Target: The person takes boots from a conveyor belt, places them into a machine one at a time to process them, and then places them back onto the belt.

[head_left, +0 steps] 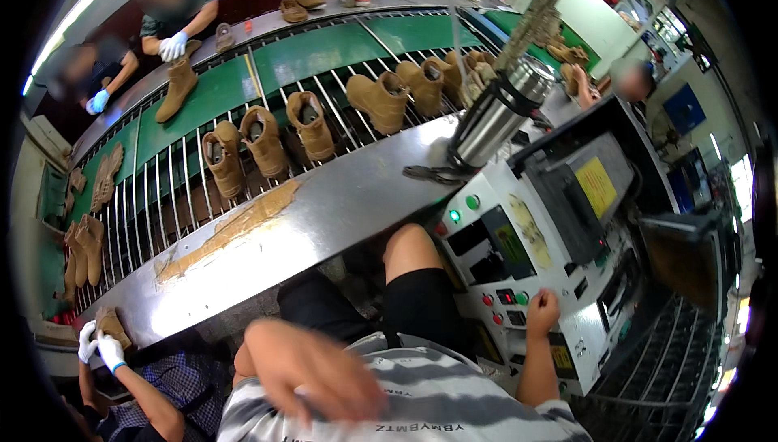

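Observation:
My left hand [316,369] is in front of my striped shirt, its fingers smeared by motion; whether it holds anything cannot be made out. At the white control panel [571,304] on my right, my right hand [543,312] is closed, fingers curled, just beside a green button [521,298]. What those fingers hold, if anything, is hidden. Red buttons [487,300] and a small lit display sit left of it on the same panel. Tan ankle boots [265,144] stand in a row on the metal rods beyond the steel ledge [324,215].
A steel thermos [502,110] stands on the ledge by the machine. Behind the rods runs a green conveyor belt [296,61]. At the far left, a gloved co-worker handles a tan boot [178,89]; another person's gloved hands [101,345] hold a shoe at lower left.

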Action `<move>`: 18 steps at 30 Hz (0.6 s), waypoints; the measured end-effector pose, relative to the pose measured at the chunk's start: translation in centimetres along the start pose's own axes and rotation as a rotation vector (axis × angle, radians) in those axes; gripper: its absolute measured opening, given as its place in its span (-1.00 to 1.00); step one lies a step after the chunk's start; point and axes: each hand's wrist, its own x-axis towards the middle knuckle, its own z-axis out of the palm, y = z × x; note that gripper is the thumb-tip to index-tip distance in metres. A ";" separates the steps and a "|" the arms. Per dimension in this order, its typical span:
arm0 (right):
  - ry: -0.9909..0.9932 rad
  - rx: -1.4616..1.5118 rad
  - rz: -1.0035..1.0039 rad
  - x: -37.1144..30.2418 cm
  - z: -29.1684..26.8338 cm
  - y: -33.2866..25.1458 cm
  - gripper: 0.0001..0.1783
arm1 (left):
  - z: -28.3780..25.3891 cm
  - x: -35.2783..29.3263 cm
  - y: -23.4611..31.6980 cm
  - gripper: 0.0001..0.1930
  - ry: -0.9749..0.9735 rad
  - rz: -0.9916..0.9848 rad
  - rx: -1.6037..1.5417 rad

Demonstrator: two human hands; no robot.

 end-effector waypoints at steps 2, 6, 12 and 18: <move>0.102 -0.145 -0.008 2.3 -1.0 3.4 -0.86 | 2.5 6.5 1.0 -0.68 -0.254 0.144 -0.115; -0.059 -0.291 0.312 7.0 -1.8 4.6 -0.67 | 9.2 7.6 -2.8 -0.63 -0.094 0.339 -0.175; 0.028 -0.273 0.295 4.6 -1.0 9.2 -0.83 | 9.4 9.8 -3.9 -0.66 -0.344 0.363 -0.205; 0.066 -0.219 0.252 4.9 -0.9 7.8 -0.87 | 8.5 13.6 -0.8 -0.73 -0.507 0.076 -0.170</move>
